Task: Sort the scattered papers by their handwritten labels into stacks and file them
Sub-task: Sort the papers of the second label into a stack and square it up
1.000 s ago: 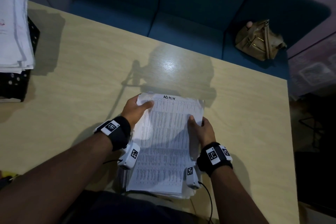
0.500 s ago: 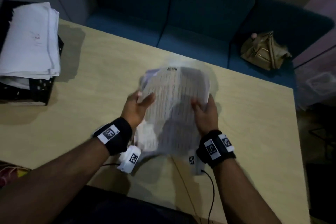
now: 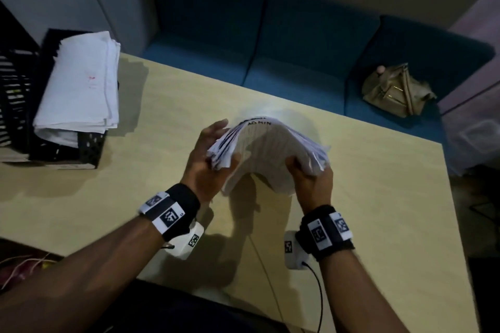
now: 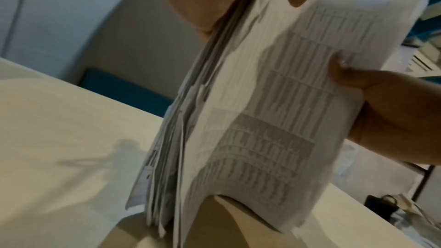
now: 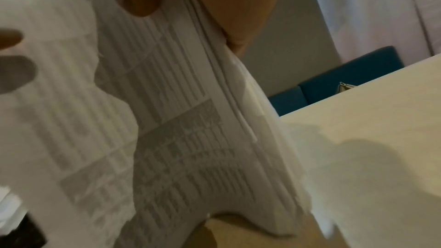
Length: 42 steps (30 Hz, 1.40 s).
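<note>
A thick stack of printed sheets [image 3: 266,149] with "ADMIN" handwritten on its top edge is held above the wooden table [image 3: 162,116], bowed upward in the middle. My left hand [image 3: 208,151] grips its left edge, thumb on the top sheet and fingers behind. My right hand [image 3: 311,176] grips the right edge the same way. In the left wrist view the stack [image 4: 250,120] stands on edge with the sheets fanned apart. In the right wrist view the stack [image 5: 181,129] fills the frame, the thumb pressed on its face.
A black perforated file tray [image 3: 89,143] stands at the table's far left with a thick pile of white papers [image 3: 81,84] on top. A blue sofa [image 3: 297,48] runs behind the table, with a tan handbag [image 3: 395,89] on its right seat.
The ADMIN stack lay flat at the table's near edge; both hands have lifted it, carried it forward and bent it into an arch. The view has shifted left toward the tray.
</note>
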{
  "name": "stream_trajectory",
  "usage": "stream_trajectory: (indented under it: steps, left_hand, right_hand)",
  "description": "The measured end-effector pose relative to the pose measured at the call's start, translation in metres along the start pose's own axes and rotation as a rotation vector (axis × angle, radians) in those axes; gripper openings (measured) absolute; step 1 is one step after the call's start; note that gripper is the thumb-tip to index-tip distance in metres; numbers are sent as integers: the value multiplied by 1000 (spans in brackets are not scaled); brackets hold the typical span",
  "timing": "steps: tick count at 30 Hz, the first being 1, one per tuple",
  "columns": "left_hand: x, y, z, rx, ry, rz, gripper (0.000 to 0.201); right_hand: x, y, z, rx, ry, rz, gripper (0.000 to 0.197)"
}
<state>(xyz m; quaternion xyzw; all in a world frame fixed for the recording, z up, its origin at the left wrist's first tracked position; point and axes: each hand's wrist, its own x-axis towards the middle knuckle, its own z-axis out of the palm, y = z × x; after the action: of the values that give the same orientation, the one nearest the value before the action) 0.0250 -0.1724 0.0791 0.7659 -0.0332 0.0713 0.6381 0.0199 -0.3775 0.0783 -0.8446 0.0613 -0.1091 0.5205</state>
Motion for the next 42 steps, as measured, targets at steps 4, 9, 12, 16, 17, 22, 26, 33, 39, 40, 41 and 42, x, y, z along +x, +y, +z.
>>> stream_trajectory:
  steps: [4,9,12,16,17,22,26,33,39,40,41,42]
  left_hand:
    - [14,-3,1,-41,61,-110,24]
    - [19,6,7,6,130,10,18]
    - [8,-2,5,49,37,-69,30]
    - [0,-17,-4,151,-40,-239,35]
    - [-1,-17,-10,142,-55,-252,35]
    - [0,4,-61,-47,9,-324,21]
    - [5,8,-108,-138,12,-356,19]
    - [20,38,-214,-117,378,-206,16]
    - [17,55,-318,-107,747,-50,31]
    - [15,58,-333,-75,788,-16,30]
    - [13,61,-347,-46,830,4,25]
    - [11,62,-361,-28,880,14,17]
  right_hand:
    - [19,-12,9,20,4,88,47]
    - [26,-20,25,131,218,208,24]
    - [12,-5,36,67,143,273,27]
    - [7,-1,35,-5,68,304,38]
    - [10,-5,31,7,61,298,34]
    - [35,-53,18,65,-106,156,28]
    - [59,-96,44,93,-245,22,30]
    - [80,-157,136,166,-640,-28,29]
    - [68,-193,240,198,-597,-158,16]
    - [66,-200,258,204,-582,-189,17]
    - [63,-207,276,210,-582,-212,17]
    - [59,-214,293,216,-589,-223,22]
